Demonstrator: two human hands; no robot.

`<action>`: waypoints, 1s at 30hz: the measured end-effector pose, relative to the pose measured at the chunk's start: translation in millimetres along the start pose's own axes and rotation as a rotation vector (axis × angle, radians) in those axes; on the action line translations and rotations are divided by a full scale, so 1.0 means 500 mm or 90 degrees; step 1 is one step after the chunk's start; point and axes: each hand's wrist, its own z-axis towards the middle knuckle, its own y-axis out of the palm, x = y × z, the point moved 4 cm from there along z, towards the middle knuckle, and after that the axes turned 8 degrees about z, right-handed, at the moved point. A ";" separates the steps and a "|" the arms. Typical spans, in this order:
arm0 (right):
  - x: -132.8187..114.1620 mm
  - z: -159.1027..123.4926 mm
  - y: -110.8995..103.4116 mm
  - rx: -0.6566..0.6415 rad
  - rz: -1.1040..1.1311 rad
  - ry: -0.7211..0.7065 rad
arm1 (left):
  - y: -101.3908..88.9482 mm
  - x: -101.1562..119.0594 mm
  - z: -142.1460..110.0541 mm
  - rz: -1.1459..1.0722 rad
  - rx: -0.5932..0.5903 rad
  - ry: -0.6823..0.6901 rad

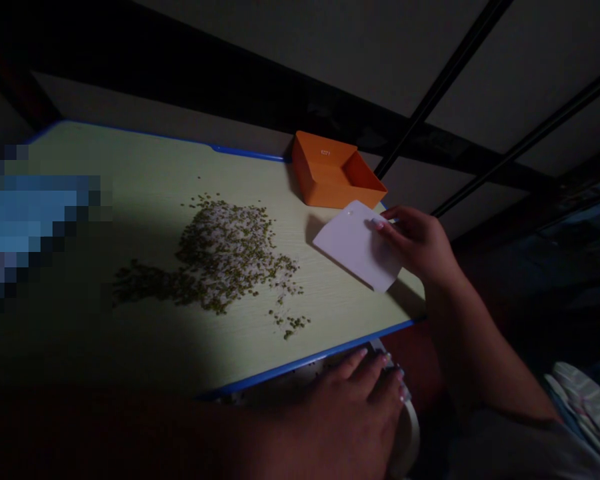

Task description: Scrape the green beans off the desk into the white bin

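Note:
My right hand [420,243] pinches a flat white plastic scraper [355,243], thumb on its upper face, tilted above the right part of the table. Left of the scraper, a loose pile of small green beans [225,250] mixed with whitish grains lies spread on the pale tabletop [145,167]. My left hand [355,400] is below the table's near edge, its fingers curled over the rim of a white container [411,427]. Dark specks show on a white surface beside that hand. Its thumb and most of the container are hidden.
An orange open box [325,173] lies tipped at the table's far right edge. Blue trim [300,360] borders the table. A pixelated blue patch covers the left side. Striped cloth [585,393] is at the lower right. The light is dim.

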 end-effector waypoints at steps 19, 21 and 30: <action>-0.035 0.029 0.074 -0.485 0.218 -0.027 | 0.006 0.008 0.000 0.084 0.087 -0.060; -0.039 0.024 0.075 -0.509 0.210 -0.032 | 0.007 0.010 0.000 0.092 0.092 -0.067; -0.039 0.020 0.079 -0.496 0.213 -0.006 | 0.005 0.011 -0.003 0.095 0.036 -0.036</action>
